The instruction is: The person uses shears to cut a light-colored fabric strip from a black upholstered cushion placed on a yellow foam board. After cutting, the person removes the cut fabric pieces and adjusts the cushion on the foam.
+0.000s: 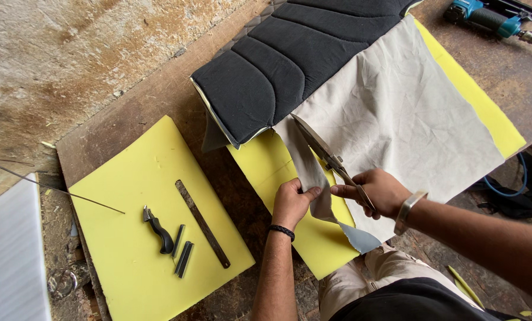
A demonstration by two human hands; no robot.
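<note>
My right hand grips large metal scissors, blades pointing up-left along a cut in the grey fabric. My left hand pinches the narrow cut strip of grey fabric beside the blades. The fabric lies over a yellow foam sheet on the wooden workbench. A black quilted padded cover rests on the fabric's far end.
A second yellow foam sheet lies at left, carrying a black-handled tool, a metal ruler and small metal strips. A teal power tool sits at top right. A thin wire crosses the left edge.
</note>
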